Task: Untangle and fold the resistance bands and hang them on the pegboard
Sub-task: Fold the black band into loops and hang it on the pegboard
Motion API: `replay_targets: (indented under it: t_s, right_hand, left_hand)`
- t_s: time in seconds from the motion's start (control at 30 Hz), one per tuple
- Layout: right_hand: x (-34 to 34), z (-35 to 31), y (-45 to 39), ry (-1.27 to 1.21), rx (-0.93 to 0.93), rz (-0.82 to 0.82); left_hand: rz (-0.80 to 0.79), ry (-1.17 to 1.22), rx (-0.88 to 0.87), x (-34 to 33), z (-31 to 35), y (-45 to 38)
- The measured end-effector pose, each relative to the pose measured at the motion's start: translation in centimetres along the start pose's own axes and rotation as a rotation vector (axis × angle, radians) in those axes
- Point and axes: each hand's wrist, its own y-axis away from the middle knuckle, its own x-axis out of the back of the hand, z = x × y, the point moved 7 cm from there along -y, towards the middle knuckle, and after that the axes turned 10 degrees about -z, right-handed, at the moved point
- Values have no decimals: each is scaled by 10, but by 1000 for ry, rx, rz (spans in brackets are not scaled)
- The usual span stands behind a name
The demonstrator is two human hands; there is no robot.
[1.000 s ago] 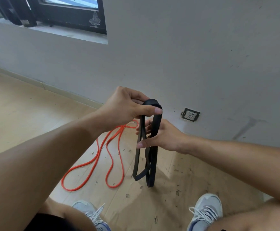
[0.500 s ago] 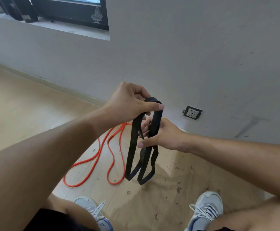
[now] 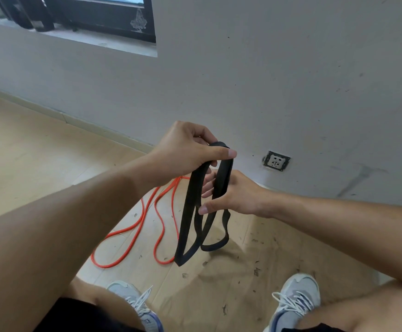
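black band [image 3: 190,212] top hidden inside left hand [image 3: 183,149].

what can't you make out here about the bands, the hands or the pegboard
Head view only:
- Pegboard: nowhere in frame.
- Left hand fingertips: curled under, hidden behind the top fold of the black band.
- Right hand palm: covered by the band's strands.
- Orange band: partly hidden behind the left forearm, so any tangle is unclear.
- Wall socket: too small to read.
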Motion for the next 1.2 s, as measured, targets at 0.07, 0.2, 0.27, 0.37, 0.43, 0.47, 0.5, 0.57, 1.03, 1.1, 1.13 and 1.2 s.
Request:
replay_targets:
  t_s: [0.07, 0.2, 0.27, 0.37, 0.43, 0.47, 0.5, 0.57, 1.03, 1.1, 1.13, 1.2]
  right_hand:
    - [-2, -1, -1, -10, 7, -8]
    - [-3, -5, 0, -16, 7, 3]
    - [-2, -5, 0, 4, 7, 9]
    - [5, -1, 0, -11, 5, 35]
    - [13, 1, 1, -2, 9, 41]
    - [16, 2, 1, 15, 10, 33]
    - [19, 4, 1, 30, 3, 27]
    - [24, 11, 1, 66, -34, 24]
    - [21, 24, 6, 20, -58, 41]
    - [17, 23, 3, 32, -65, 32]
    - [16, 23, 2, 55, -67, 19]
    - [13, 23, 2, 90, -70, -8]
  left_hand:
    - [9, 20, 3, 0, -1, 0]
    - [32, 117, 12, 5, -4, -1]
    - [32, 128, 8, 8, -4, -1]
    - [46, 153, -1, 20, -6, -1]
    - [63, 189, -21, 31, -8, 0]
    - [67, 212, -32, 36, -9, 1]
    - [68, 239, -40, 41, -10, 1]
    - [70, 293, -48, 48, -12, 2]
    - [16, 302, -40, 62, -22, 5]
    - [-14, 259, -71, 55, -13, 6]
    - [-35, 230, -84, 51, -10, 6]
    - [-79, 164, -105, 42, -4, 8]
